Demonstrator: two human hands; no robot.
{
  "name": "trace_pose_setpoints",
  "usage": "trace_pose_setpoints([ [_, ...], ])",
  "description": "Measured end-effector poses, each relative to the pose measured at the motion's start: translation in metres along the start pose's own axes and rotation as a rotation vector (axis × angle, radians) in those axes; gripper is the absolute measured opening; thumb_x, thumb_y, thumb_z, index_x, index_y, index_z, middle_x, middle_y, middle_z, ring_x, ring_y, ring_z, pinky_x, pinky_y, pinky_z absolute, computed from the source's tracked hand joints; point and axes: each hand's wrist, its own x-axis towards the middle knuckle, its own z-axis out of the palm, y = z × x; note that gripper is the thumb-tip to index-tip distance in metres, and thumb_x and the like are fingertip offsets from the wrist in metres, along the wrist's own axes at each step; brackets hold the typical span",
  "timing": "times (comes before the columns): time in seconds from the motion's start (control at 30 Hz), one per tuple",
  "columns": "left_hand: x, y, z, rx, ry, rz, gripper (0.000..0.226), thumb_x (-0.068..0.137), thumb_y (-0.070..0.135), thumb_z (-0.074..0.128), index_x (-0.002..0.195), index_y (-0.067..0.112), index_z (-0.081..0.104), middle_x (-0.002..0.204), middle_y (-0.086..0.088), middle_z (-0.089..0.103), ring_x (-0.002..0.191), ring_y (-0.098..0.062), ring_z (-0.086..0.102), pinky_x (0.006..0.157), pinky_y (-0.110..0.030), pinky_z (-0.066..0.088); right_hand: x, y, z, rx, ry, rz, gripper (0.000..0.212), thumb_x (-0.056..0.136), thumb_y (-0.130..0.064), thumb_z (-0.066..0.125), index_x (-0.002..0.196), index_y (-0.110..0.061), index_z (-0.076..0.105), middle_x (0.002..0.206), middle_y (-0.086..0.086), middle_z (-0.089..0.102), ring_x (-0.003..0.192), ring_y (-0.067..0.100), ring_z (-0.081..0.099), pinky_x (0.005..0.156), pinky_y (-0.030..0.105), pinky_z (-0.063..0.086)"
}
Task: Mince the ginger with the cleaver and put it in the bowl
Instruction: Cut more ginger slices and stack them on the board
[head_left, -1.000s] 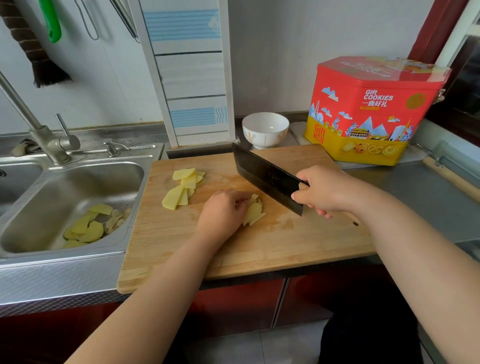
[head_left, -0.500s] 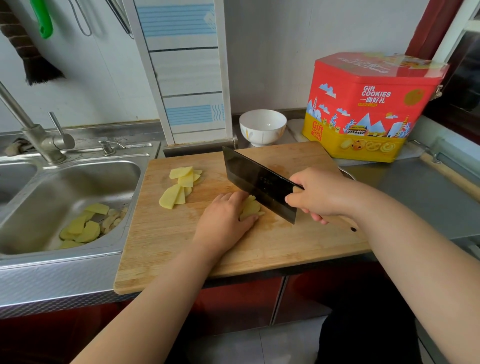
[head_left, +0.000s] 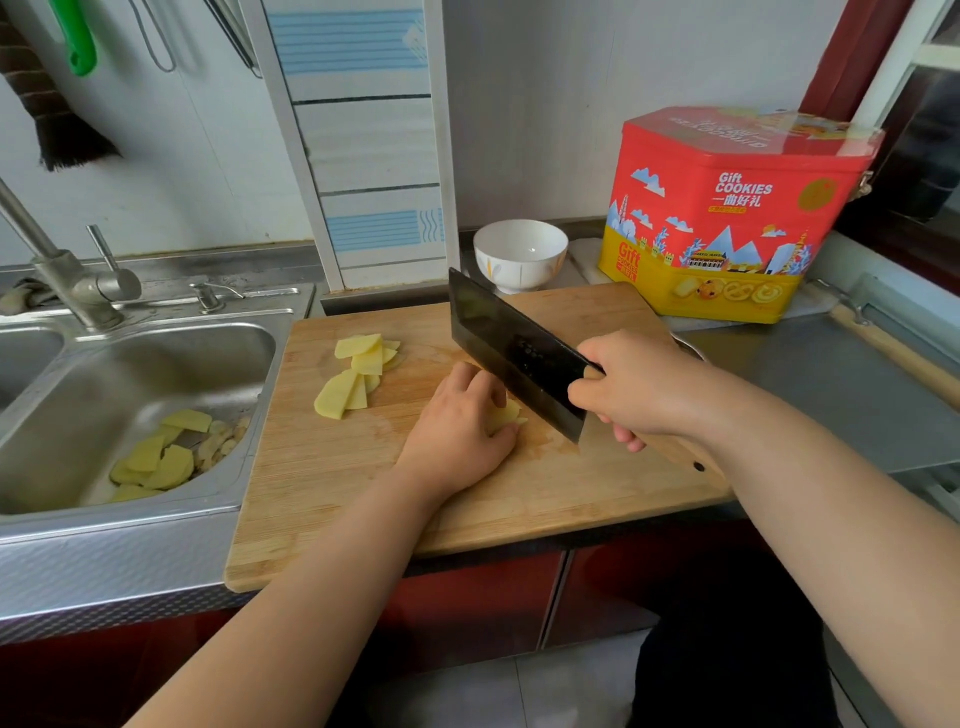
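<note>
On the cutting board (head_left: 322, 467), the left hand (head_left: 457, 421) has slid closer over the small stack of ginger slices (head_left: 506, 415), pinning it with curled fingers. The right hand (head_left: 634, 387), clenched on the cleaver (head_left: 511, 353) handle, has brought the blade against the left knuckles, so cutting looks about to begin. More slices (head_left: 358, 374) wait further left; the bowl (head_left: 519, 254) behind the board is empty.

l hand (head_left: 457, 415) pins ginger (head_left: 505, 415) | r hand (head_left: 631, 384) grips cleaver (head_left: 511, 353) on board (head_left: 519, 499)
</note>
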Motion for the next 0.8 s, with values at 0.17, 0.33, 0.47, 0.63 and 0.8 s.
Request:
trace_pose_setpoints([
  [0.17,0.004,-0.003,0.002,0.034,-0.045,0.041,0.019,0.083,0.037,0.063,0.093,0.026,0.052,0.109,0.009,0.044,0.104,-0.01,0.042,0.093,-0.023,0.039,0.001,-0.006,0.005,-0.05,-0.022,-0.01,0.017,0.098,-0.02,0.045,0.082,-0.023,0.039,0.072,0.006,0.055,0.048,0.015,0.053,0.043,0.023,0.044],
  [0.33,0.005,-0.005,0.005,0.052,-0.036,0.049,0.018,0.085,0.037,0.062,0.096,0.023,0.058,0.106,0.007,0.047,0.103,-0.011,0.044,0.093,-0.023,0.04,0.007,-0.014,0.003,-0.138,-0.093,0.04,0.029,0.1,-0.021,0.042,0.126,-0.012,0.048,0.065,0.009,0.058,0.046,0.017,0.053,0.044,0.022,0.043],
  [0.47,0.004,-0.006,0.007,0.059,-0.013,0.046,0.019,0.085,0.036,0.062,0.097,0.022,0.06,0.104,0.007,0.048,0.102,-0.012,0.045,0.092,-0.024,0.041,0.015,-0.013,0.009,-0.133,-0.109,0.065,0.011,0.099,-0.018,0.042,0.109,-0.016,0.045,0.059,0.011,0.056,0.04,0.018,0.05,0.042,0.021,0.041],
  [0.63,0.0,-0.004,0.008,0.06,0.035,0.08,0.018,0.082,0.031,0.064,0.096,0.022,0.055,0.109,0.005,0.047,0.101,-0.013,0.047,0.088,-0.028,0.045,0.012,0.002,0.021,-0.044,-0.014,0.101,0.019,0.099,-0.017,0.044,0.117,-0.013,0.047,0.069,0.008,0.054,0.045,0.017,0.051,0.042,0.023,0.041],
  [0.8,-0.008,-0.007,0.005,-0.008,0.079,0.034,0.032,0.08,0.038,0.068,0.103,0.025,0.05,0.118,0.007,0.038,0.104,-0.01,0.043,0.086,-0.021,0.039,0.008,0.008,0.018,0.092,0.016,0.093,0.013,0.099,-0.016,0.045,0.11,-0.01,0.048,0.073,0.008,0.054,0.046,0.017,0.052,0.043,0.025,0.044],
])
